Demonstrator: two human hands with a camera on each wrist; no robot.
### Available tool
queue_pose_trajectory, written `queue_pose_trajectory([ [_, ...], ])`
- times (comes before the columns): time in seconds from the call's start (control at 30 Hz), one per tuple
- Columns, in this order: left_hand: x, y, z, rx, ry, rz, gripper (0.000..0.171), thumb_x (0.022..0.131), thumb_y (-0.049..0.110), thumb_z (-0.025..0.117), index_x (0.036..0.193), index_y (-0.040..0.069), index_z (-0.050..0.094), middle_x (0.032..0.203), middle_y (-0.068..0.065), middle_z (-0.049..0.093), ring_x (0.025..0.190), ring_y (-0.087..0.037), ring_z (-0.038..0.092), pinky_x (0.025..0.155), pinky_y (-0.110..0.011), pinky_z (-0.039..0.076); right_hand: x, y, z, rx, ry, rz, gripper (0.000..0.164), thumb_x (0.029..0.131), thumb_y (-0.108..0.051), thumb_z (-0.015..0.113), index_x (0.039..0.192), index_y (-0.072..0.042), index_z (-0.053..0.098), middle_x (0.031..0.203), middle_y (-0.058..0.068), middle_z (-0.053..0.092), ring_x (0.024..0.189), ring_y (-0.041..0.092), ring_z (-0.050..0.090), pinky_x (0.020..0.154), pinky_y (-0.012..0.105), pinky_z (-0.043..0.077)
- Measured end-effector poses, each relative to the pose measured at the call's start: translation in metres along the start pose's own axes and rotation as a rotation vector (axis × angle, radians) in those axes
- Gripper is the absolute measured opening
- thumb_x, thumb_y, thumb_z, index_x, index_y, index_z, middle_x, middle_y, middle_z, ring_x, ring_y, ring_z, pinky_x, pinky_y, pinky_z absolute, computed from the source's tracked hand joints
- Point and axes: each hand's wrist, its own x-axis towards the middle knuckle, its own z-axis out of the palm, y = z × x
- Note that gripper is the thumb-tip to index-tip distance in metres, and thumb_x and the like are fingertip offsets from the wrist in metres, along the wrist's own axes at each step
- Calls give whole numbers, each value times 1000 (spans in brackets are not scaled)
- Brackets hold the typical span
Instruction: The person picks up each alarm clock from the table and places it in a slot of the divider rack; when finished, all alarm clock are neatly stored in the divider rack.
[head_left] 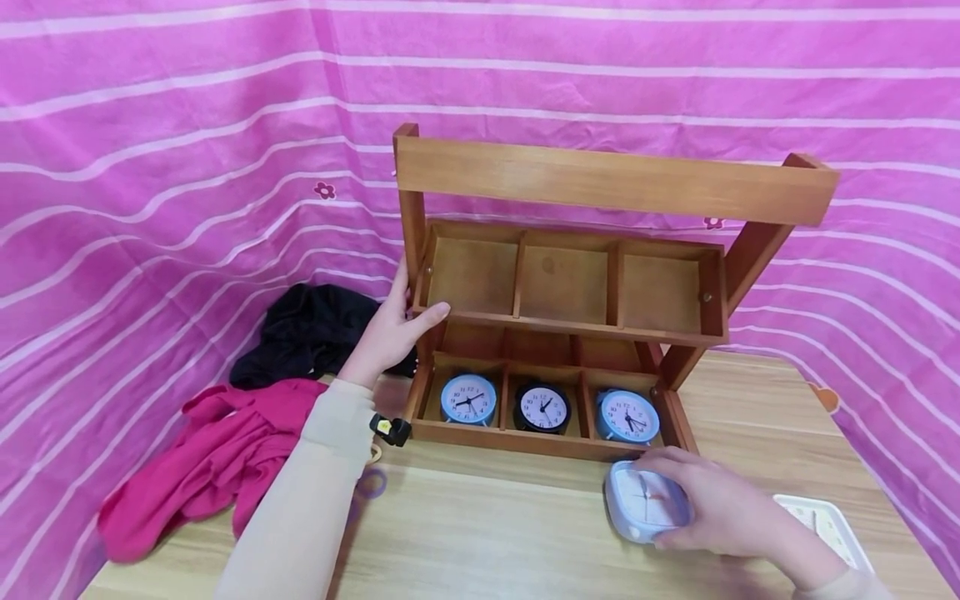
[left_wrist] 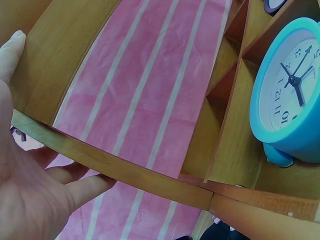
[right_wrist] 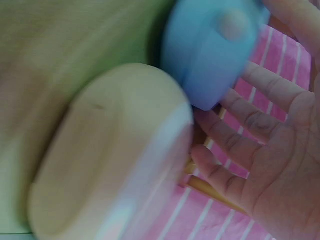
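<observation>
- Head cam: the left hand [head_left: 393, 333] is around the left side of the wooden rack [head_left: 615, 179], mid-frame, thumb in front and the other fingers going behind, so it's gripping the wood.
- Same view, lower right: the right hand [head_left: 716, 504] has its fingers pinched on the pale blue clock [head_left: 637, 532], just in front of the rack and tilted over the tabletop [head_left: 480, 525].
- Also there: two blue round clocks [head_left: 468, 398] with a black clock [head_left: 542, 408] between them, one per lower compartment. Pink cloth [head_left: 225, 450] lower left, black cloth [head_left: 307, 333] above it.
- Left wrist cam: thumb upper left on the wood, fingers behind a strip, lower left. One round clock fills the right edge.
- Right wrist cam: pretty blurry. Pale blue clock's top centre, fingers spread beside it on the right; a cream rounded thing [right_wrist: 110, 150] sits lower left.
</observation>
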Motion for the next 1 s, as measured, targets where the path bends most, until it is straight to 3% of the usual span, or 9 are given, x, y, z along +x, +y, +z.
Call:
queue_pose_trajectory([
  [0.33, 3, 2, 0, -20, -9, -16, 99, 101, 27, 71, 166, 46, -1, 172, -4, 24, 151, -33, 37, 115, -61, 39, -3, 3, 4, 36, 37, 12, 80, 66, -59, 94, 134, -29, 67, 132, -1, 66, 115, 24, 64, 88, 49, 57],
  [0.63, 1, 0, 1, -16, 0, -13, 97, 99, 37, 72, 166, 48, 1, 172, -2, 25, 152, -32, 37, 116, -60, 38, -6, 1, 7, 37, 46, 34, 76, 66, -61, 93, 135, -39, 70, 138, 7, 64, 119, 38, 64, 83, 57, 59],
  [0.87, 0, 2, 2, -22, -2, -10, 96, 99, 41, 72, 165, 50, 2, 171, -2, 27, 150, -33, 39, 114, -62, 40, -4, -5, 3, 24, 146, -3, 72, 64, -47, 99, 130, -41, 73, 139, 5, 62, 122, 35, 60, 86, 46, 59],
  [1.0, 0, 1, 1, -17, 1, -13, 97, 99, 42, 71, 165, 50, 2, 171, -3, 26, 150, -34, 39, 114, -63, 40, 3, -14, -10, 18, 212, -50, 72, 63, -42, 101, 130, -38, 74, 139, 8, 62, 123, 39, 60, 88, 52, 59],
])
